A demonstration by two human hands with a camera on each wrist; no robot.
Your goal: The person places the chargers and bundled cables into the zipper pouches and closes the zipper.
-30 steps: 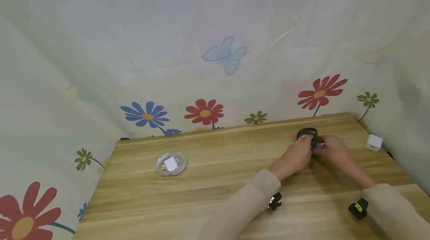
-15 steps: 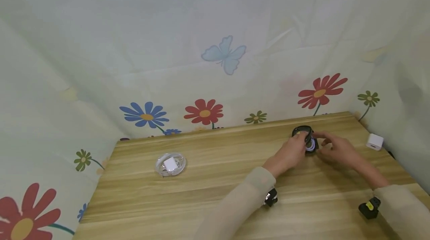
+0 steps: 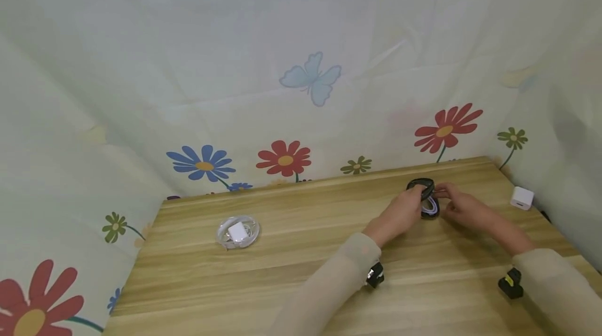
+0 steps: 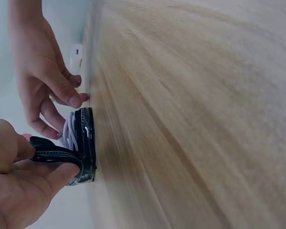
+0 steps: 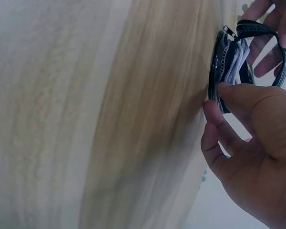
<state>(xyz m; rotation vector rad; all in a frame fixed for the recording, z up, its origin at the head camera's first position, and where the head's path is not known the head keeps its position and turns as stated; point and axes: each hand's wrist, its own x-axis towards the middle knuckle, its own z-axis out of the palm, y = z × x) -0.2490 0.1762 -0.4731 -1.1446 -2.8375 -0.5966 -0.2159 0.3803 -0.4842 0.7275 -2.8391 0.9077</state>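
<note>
A small black zip case (image 3: 430,214) stands unzipped at the back right of the table, a white coiled cable (image 3: 428,205) inside it. My left hand (image 3: 401,214) pinches the raised lid (image 4: 54,151) between thumb and fingers, as the left wrist view shows. At the case's right side is my right hand (image 3: 466,208), its fingers loosely bent and spread. One fingertip reaches the cable in the left wrist view, and its thumb (image 5: 242,94) overlaps the case edge in the right wrist view; firm contact is unclear.
A white charger block (image 3: 238,232) rests on a clear-wrapped cable coil (image 3: 251,239) at the table's left. Another white charger block (image 3: 522,198) sits near the right edge. Flower-printed sheeting (image 3: 310,122) closes off the back and sides of the wooden table (image 3: 301,263).
The left hand has drawn the lid up and leftward, baring the white cable. My right hand has eased away to the right from the case opening, its fingers spreading.
</note>
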